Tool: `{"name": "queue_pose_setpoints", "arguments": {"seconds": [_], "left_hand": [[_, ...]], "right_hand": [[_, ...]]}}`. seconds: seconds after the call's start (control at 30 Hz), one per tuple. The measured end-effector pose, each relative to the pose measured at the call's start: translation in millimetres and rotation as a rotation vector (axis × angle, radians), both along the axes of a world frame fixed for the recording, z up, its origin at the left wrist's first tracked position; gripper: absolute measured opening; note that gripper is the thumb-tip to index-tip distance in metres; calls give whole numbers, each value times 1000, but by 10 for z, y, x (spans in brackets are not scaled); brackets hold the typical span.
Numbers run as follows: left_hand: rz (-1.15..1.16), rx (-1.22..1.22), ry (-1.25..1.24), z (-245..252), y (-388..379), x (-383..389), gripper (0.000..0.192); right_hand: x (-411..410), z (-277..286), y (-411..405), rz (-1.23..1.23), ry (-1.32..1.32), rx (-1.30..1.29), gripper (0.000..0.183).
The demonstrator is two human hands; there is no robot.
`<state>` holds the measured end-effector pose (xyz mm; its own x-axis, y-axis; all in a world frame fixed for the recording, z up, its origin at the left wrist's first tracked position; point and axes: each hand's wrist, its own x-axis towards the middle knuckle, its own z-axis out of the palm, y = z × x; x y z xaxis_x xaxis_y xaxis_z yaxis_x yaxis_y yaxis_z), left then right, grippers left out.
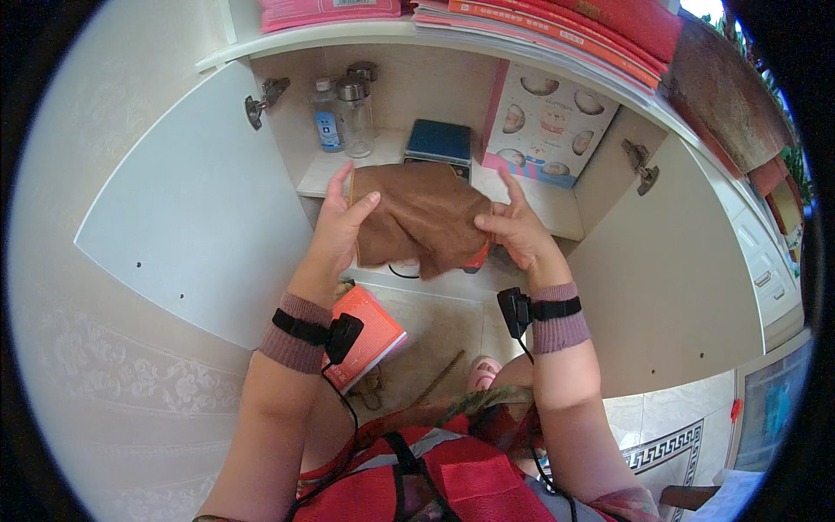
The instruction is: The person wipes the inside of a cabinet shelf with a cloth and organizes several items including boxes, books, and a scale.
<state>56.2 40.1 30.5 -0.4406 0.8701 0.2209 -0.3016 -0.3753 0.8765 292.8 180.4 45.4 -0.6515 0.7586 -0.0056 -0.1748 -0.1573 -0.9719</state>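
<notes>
A brown cloth with yellow-stitched edges is stretched between my two hands in front of a white cabinet. My left hand pinches its left edge with the thumb on top. At the opposite edge, my right hand grips it under the thumb, the index finger pointing up. Creases run across the middle, and one corner hangs down. Just behind the cloth, a digital scale with a dark top rests on the cabinet shelf, its front partly hidden.
On the shelf stand a labelled clear bottle, a glass jar with a metal lid and a printed box. Open doors flank me, left and right. Books lie on the cabinet top; an orange book lies below.
</notes>
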Motion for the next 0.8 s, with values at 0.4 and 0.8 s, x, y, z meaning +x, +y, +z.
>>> {"name": "queue_pose_setpoints", "arguments": {"seconds": [0.4,0.8], "left_hand": [[24,-201,283,5,-67,-282,39],[415,176,528,282,-238,-129,53]], "right_hand": [[-112,-174,174,-14,-80,325,39],[-225,58,-48,-198,275,455,38]]}}
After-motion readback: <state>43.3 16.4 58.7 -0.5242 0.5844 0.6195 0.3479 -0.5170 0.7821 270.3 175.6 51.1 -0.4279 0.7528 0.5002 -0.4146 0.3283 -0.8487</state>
